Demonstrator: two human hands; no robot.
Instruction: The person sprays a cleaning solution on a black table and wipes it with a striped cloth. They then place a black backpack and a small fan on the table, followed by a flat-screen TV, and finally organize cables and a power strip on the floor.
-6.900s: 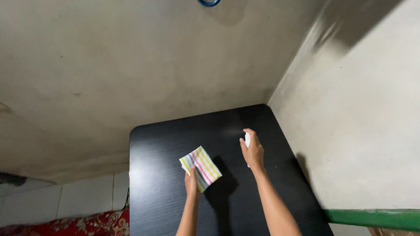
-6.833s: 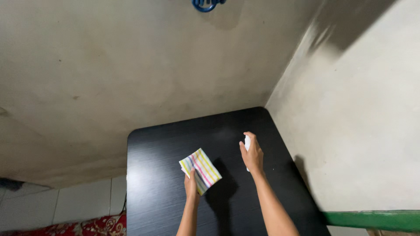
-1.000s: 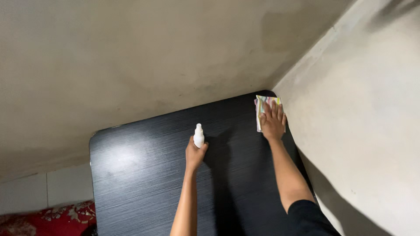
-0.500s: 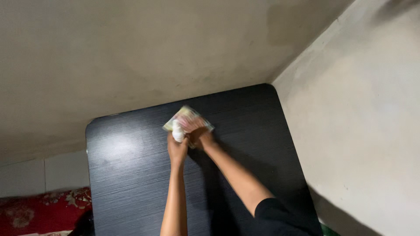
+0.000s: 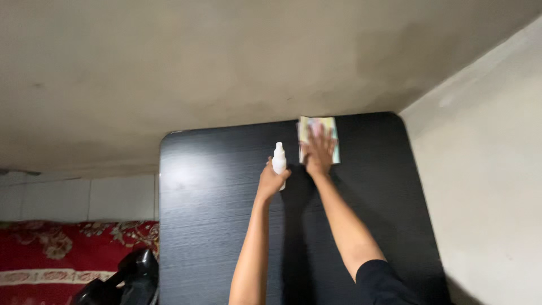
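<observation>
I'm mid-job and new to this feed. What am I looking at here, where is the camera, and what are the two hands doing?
There is no machine: these are a person's two bare hands, filmed by one camera worn on their head and looking down. Below is a black table set against pale walls. The left hand grips a small white spray bottle, held upright. The right hand lies flat on a pastel striped cloth near the table's far edge. At lower left are a red patterned fabric and a dark object, unclear.

Black wood-grain bench (image 5: 214,226), rounded corners, pushed into wall corner. Striped cloth (image 5: 333,127) lies flat near far edge; looks folded, blur makes it uncertain.
</observation>
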